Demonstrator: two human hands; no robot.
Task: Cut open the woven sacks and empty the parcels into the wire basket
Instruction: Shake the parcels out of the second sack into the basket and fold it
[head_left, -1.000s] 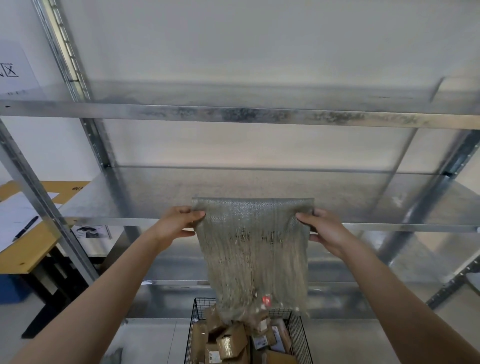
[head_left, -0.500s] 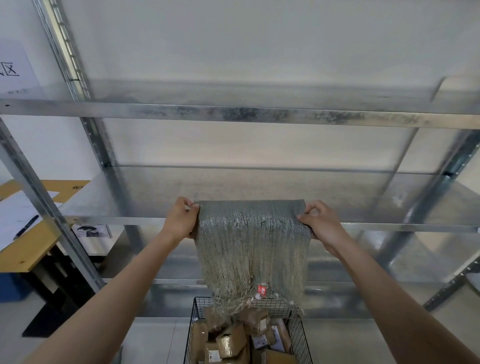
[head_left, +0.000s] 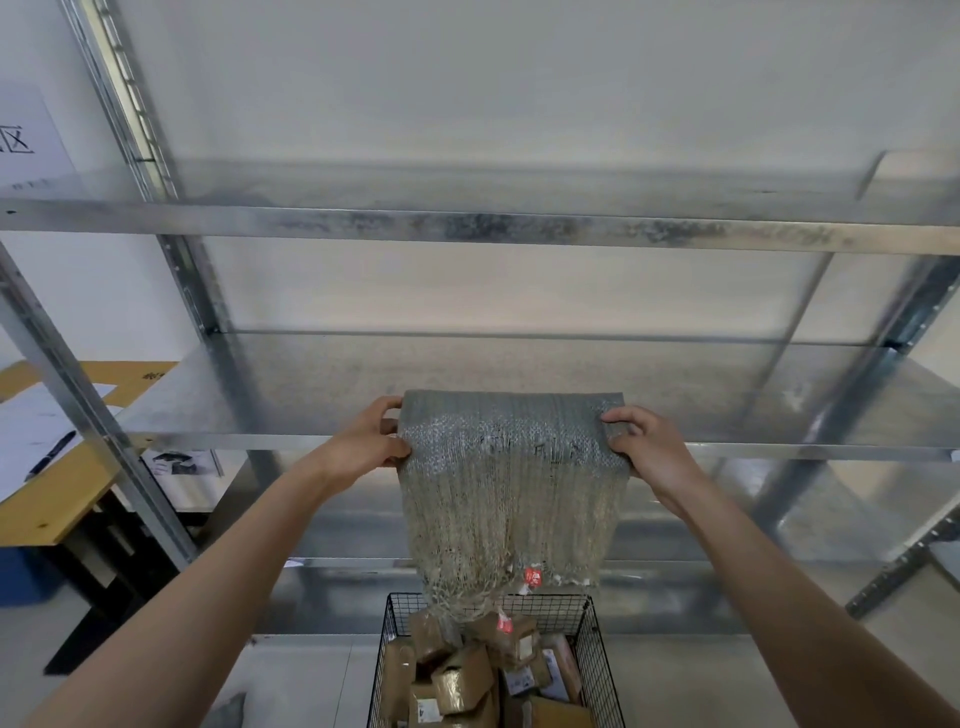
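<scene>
Woven grey sack, one only, hangs between two hands: the left hand and the right hand each pinch an upper corner, fingers curled round the cloth. Its frayed open mouth dangles over one wire basket heaped with brown parcels (too jumbled to count).

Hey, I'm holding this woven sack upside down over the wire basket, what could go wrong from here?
1. The cut mouth of the woven sack hangs close to the far rim of the wire basket, so a late parcel might drop behind it.
2. Loose frayed threads at that mouth could snag the wire or trap a parcel inside.
3. The parcels already look piled high; more might spill over the side.
</scene>
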